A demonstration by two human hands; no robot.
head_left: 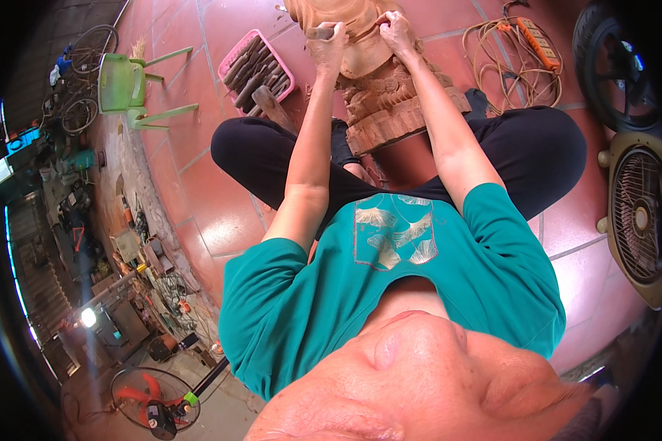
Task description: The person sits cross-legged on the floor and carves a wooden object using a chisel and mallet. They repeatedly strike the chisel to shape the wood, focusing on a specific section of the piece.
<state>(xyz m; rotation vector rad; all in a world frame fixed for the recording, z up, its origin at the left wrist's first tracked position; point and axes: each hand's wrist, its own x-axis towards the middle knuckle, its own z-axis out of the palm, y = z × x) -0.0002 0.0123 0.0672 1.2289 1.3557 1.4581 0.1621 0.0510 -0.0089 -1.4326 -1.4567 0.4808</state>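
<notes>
Wood carving [379,87] sits on tiled floor [176,151], R of pink tool basket [279,59]. Step in hand: prob. hand-shaping of upper surf. L hand [326,51], nearer basket, grips wooden handle [318,33]; R hand [398,34], farther from basket, fingers curled, contents unclear. Next move prob. calls for steady, controlled pressure. Appearance: reddish-brown, smooth folds up top, rough relief toward base.

Open over floor tiles [204,88] between green chair [121,84] and pink tray [293,72]. Obstructed left of carving [379,92] by tray, packed with tools, plus thick wooden piece [272,108] at its near corner. Passable between left hand [327,50] and right hand [396,33], above carving. Open rightward over tiles as far as coiled cable [484,51] and orange power strip [539,42]; blocked beyond by wheel [587,62]. Hemmed in nearer by folded legs [541,151].
</notes>
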